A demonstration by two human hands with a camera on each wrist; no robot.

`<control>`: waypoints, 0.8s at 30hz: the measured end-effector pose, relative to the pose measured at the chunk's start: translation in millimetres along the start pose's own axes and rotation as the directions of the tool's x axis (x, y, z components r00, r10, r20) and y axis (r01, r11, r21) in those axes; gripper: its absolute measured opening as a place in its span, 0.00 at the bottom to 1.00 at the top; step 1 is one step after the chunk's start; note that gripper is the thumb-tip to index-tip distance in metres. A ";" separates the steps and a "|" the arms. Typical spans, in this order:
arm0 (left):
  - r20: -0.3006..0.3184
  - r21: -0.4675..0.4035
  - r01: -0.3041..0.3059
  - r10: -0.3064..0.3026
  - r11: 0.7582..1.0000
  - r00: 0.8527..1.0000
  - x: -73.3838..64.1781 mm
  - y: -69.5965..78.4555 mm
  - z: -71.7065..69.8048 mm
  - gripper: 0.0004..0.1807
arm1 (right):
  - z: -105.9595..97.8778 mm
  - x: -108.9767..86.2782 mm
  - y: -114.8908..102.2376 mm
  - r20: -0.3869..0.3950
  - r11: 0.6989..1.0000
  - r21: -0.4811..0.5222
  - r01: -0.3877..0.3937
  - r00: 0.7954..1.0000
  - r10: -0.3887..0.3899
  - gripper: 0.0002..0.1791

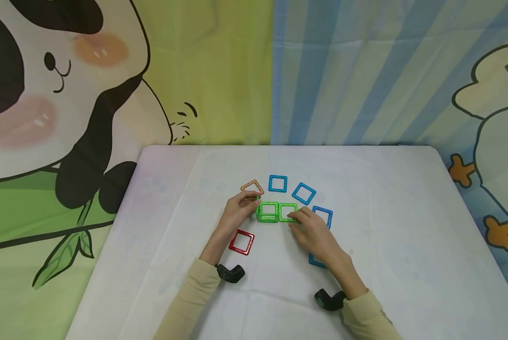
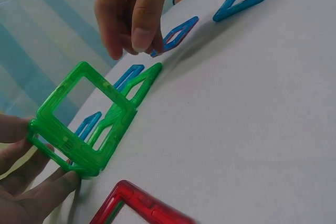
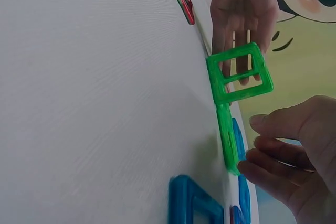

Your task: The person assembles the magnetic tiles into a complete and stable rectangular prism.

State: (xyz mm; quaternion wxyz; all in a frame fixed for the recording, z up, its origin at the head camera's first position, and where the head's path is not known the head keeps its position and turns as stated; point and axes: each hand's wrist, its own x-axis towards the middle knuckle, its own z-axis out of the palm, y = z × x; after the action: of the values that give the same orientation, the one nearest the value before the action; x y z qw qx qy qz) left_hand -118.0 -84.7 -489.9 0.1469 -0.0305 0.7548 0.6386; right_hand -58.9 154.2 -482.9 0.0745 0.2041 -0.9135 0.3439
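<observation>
Green frames (image 1: 278,212) touch the left hand (image 1: 239,208), the right hand (image 1: 317,231) apparently near.

The head view is bright and evenly lit, the desk (image 1: 407,198) pale, faintly pinkish near its far left corner. Both wrist views look dimmer and greyer; in the right one, soft-edged shadow lies beside the green tiles (image 3: 228,142), and the nearest blue tile (image 3: 180,200) looks slightly soft.

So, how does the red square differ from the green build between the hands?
The red square is one piece; the green build joins several. The red square lies flat, while part of the green build stands upright. The left hand grips the green build; neither hand touches the red square. Both show hollow square frames.
</observation>
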 end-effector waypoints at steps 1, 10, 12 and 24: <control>0.002 0.000 0.000 0.000 1.000 1.000 0.0 -0.1 -0.1 0.19 | -0.3 -1.6 0.8 -0.003 1.000 -0.005 -0.002 1.000 0.002 0.13; -0.002 0.008 0.003 -0.003 1.000 1.000 -1.0 -0.4 -0.8 0.18 | -3.4 -18.3 8.1 -0.051 0.999 -0.049 -0.002 0.999 -0.001 0.14; -0.003 0.007 0.004 -0.004 1.000 1.000 -1.0 -0.7 -1.0 0.18 | -5.2 -22.2 9.2 -0.055 0.998 -0.060 -0.011 0.998 0.008 0.14; -0.006 0.010 0.015 -0.015 1.000 1.000 0.5 -1.4 -0.3 0.19 | -19.3 -49.8 19.3 -0.059 0.990 -0.099 -0.098 0.994 0.092 0.14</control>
State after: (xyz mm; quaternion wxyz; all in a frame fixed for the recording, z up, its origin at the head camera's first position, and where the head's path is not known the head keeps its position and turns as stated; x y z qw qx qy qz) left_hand -118.2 -85.2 -491.4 0.1497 -0.0374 0.7583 0.6334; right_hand -22.0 196.1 -493.7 0.0929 0.1469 -0.9362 0.3054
